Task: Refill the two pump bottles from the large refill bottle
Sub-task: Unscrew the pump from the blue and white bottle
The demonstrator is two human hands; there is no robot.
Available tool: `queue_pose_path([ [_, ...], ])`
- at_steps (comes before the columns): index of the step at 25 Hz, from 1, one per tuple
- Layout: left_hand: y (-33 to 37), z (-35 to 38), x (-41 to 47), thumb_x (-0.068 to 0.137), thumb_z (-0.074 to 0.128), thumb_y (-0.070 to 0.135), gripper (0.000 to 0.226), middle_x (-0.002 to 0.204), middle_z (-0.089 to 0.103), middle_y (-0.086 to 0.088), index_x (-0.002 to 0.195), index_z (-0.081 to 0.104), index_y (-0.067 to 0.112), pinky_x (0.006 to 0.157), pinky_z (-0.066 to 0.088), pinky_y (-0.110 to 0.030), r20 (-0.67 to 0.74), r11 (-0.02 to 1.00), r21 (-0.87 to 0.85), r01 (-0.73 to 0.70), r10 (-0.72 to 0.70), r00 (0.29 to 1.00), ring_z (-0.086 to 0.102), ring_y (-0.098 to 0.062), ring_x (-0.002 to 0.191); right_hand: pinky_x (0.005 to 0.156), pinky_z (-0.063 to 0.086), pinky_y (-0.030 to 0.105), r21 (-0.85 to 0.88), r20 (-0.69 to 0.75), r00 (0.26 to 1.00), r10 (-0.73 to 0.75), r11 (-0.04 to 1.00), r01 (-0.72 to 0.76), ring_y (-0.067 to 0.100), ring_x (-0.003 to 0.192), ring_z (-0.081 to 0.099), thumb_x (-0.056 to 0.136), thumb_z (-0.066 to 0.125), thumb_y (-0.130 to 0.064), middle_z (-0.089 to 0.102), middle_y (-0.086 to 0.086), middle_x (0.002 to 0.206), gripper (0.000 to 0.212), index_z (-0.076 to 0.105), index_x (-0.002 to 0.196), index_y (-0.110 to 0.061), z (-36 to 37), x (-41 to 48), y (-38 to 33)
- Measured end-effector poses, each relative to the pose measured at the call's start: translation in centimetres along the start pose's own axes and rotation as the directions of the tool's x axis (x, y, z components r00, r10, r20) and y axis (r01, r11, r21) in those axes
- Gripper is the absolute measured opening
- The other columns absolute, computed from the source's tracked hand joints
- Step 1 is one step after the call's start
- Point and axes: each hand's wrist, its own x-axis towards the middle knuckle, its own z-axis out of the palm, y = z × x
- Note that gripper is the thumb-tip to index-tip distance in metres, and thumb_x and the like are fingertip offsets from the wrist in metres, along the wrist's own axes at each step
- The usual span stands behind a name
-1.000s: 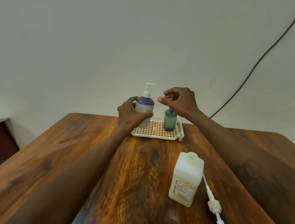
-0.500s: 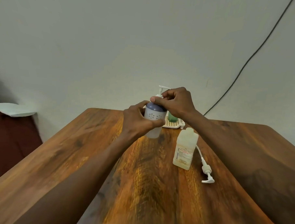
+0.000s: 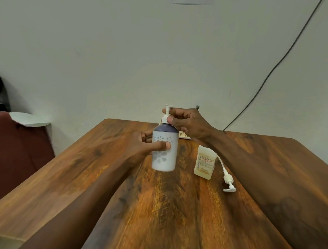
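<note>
My left hand (image 3: 149,145) grips the body of a white pump bottle (image 3: 164,158) with a purple shoulder and flower pattern, held just above the wooden table. My right hand (image 3: 187,122) pinches the collar of its white pump head (image 3: 167,113). The large pale refill bottle (image 3: 204,162) stands uncapped on the table to the right. Its removed white pump with tube (image 3: 227,180) lies beside it. The green pump bottle is hidden behind my right hand.
A cream slotted tray (image 3: 184,135) peeks out behind my right wrist at the table's far edge. A dark red chair (image 3: 13,149) with a white sheet on it stands left of the table (image 3: 93,177). A black cable (image 3: 264,79) runs down the wall.
The white pump bottle has come off the tray and toward me in my left hand. My right hand moved from above the green bottle to the white bottle's pump collar.
</note>
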Motion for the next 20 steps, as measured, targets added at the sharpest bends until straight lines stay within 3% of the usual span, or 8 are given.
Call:
queue_pose_path([
  [1,0.4,0.3,-0.5,0.071,0.094,0.027,0.052,0.111,0.078,-0.007,0.117,0.073,0.015,0.096,0.059,-0.050,-0.051,0.998,0.062,-0.007,0.010,0.999,0.076,-0.027,0.103,0.099,0.057,0.039,-0.008,-0.031,0.999,0.043,0.999,-0.044,0.014,0.112,0.070,0.093,0.072,-0.032,0.074,-0.002,0.119,0.041,0.069,0.127,-0.009,0.4,-0.2,-0.2],
  [3,0.7,1.2,-1.3,0.068,0.096,0.030,0.052,0.105,0.079,0.004,0.114,0.072,0.025,0.084,0.063,-0.031,-0.132,0.976,0.210,-0.056,0.085,0.988,0.077,-0.013,0.097,0.079,0.060,0.036,-0.225,-0.184,0.983,0.017,0.973,-0.059,0.013,0.082,0.072,0.080,0.080,-0.054,0.075,0.002,0.091,0.052,0.073,0.103,-0.008,1.5,-0.5,-0.6],
  [6,0.1,2.1,-2.0,0.058,0.094,0.052,0.077,0.108,0.077,0.010,0.126,0.069,0.026,0.080,0.062,-0.024,-0.170,0.913,0.391,-0.113,0.193,0.966,0.073,-0.005,0.096,0.062,0.055,0.029,-0.431,-0.298,0.952,-0.063,0.899,-0.076,0.008,0.064,0.064,0.064,0.088,-0.060,0.071,-0.001,0.072,0.056,0.071,0.081,-0.009,2.6,-0.8,-0.6],
  [9,-0.4,1.7,-2.0,0.062,0.094,0.041,0.070,0.108,0.077,0.009,0.126,0.068,0.029,0.085,0.064,-0.037,-0.138,0.924,0.371,-0.098,0.159,0.978,0.074,-0.007,0.096,0.082,0.062,0.034,-0.177,-0.141,0.989,0.049,0.981,-0.073,0.013,0.092,0.075,0.079,0.087,-0.022,0.079,0.000,0.099,0.035,0.074,0.110,-0.016,2.0,-1.3,-0.6],
  [12,-0.9,1.3,-2.1,0.067,0.095,0.026,0.060,0.107,0.077,0.011,0.118,0.067,0.041,0.087,0.064,-0.038,-0.123,0.933,0.350,-0.086,0.137,0.983,0.074,-0.006,0.096,0.097,0.058,0.038,0.048,0.086,0.992,0.094,0.994,-0.098,0.021,0.117,0.069,0.086,0.071,0.010,0.068,0.008,0.133,0.074,0.047,0.148,-0.022,1.0,-1.9,-0.6],
  [14,-1.3,1.4,-2.2,0.067,0.094,0.030,0.063,0.110,0.076,0.011,0.123,0.066,0.039,0.086,0.063,-0.034,-0.150,0.922,0.375,-0.097,0.164,0.975,0.073,-0.005,0.096,0.100,0.056,0.036,-0.044,0.084,0.990,0.116,0.993,-0.113,0.018,0.121,0.064,0.084,0.078,0.000,0.058,0.007,0.144,0.086,0.037,0.154,-0.028,1.1,-2.0,-0.6],
  [17,-1.7,1.7,-1.9,0.067,0.094,0.034,0.070,0.111,0.074,0.012,0.130,0.066,0.027,0.082,0.060,-0.026,-0.185,0.886,0.448,-0.119,0.222,0.957,0.071,-0.002,0.097,0.078,0.056,0.020,-0.439,-0.165,0.985,0.041,0.892,-0.110,0.010,0.099,0.067,0.076,0.085,-0.051,0.070,-0.001,0.119,0.065,0.061,0.128,-0.021,2.3,-2.0,-0.6],
  [20,-1.9,1.7,-1.6,0.060,0.091,0.046,0.081,0.113,0.073,0.012,0.134,0.063,0.027,0.081,0.060,-0.024,-0.172,0.884,0.452,-0.120,0.219,0.960,0.071,-0.002,0.097,0.060,0.050,0.023,-0.569,-0.294,0.952,-0.085,0.816,-0.103,0.008,0.071,0.065,0.072,0.085,-0.056,0.069,-0.006,0.077,0.043,0.070,0.085,-0.018,2.5,-1.8,-0.2],
])
